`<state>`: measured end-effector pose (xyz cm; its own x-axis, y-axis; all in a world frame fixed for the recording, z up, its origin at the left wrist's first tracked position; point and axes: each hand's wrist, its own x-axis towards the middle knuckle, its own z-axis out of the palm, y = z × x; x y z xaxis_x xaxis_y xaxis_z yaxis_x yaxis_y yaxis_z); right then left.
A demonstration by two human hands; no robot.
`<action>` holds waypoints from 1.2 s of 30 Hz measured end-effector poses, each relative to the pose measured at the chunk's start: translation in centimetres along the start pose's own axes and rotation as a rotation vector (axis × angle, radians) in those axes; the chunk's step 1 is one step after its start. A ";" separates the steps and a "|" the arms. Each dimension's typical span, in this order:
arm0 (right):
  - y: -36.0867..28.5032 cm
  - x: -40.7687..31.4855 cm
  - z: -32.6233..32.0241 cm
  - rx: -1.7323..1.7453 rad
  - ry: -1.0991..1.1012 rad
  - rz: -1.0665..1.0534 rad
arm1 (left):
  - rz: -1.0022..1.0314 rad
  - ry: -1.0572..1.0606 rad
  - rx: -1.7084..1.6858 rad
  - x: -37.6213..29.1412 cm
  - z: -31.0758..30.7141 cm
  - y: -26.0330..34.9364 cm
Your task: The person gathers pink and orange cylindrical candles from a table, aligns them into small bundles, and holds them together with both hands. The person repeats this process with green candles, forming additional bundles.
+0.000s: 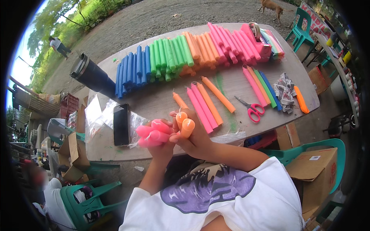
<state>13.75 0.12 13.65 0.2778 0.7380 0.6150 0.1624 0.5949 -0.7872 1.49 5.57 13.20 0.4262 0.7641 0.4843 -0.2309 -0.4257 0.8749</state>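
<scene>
My left hand [162,150] is closed around several pink candles [157,135], their wicks towards me. My right hand [196,140] grips orange candles [188,127] close beside them, with at least two ends showing. Beyond the hands, loose orange and pink candles [199,109] lie on the table [115,153]. Farther back are piles of blue candles [136,69], green candles [170,55], orange candles [202,47] and pink candles [234,43]. To the right, a pink, orange, green and blue candle lie side by side [261,88] near red-handled scissors [254,112].
A smartphone [121,124] lies on clear plastic left of my hands, with a dark tumbler [92,75] behind it. A pink tape dispenser [260,46], crumpled cloth [284,92] and orange cutter [301,99] are at right. Boxes [315,164] and chairs stand around.
</scene>
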 end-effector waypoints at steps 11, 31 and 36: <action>0.5 -1.3 0.5 -0.315 -0.214 -0.058 | -0.293 -0.158 -0.285 -0.6 -1.2 -2.1; 1.4 2.8 -10.2 -1.248 -0.213 0.482 | -0.529 0.191 -0.865 -0.7 -2.5 -1.6; 1.5 3.3 -10.7 -1.213 -0.204 0.558 | -0.505 0.121 -0.819 -1.0 -2.4 -1.5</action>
<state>25.05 -0.01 14.01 0.4539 0.8837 0.1147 0.8317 -0.3739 -0.4104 -0.68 6.63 11.44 0.5599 0.8285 0.0075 -0.6027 0.4010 0.6900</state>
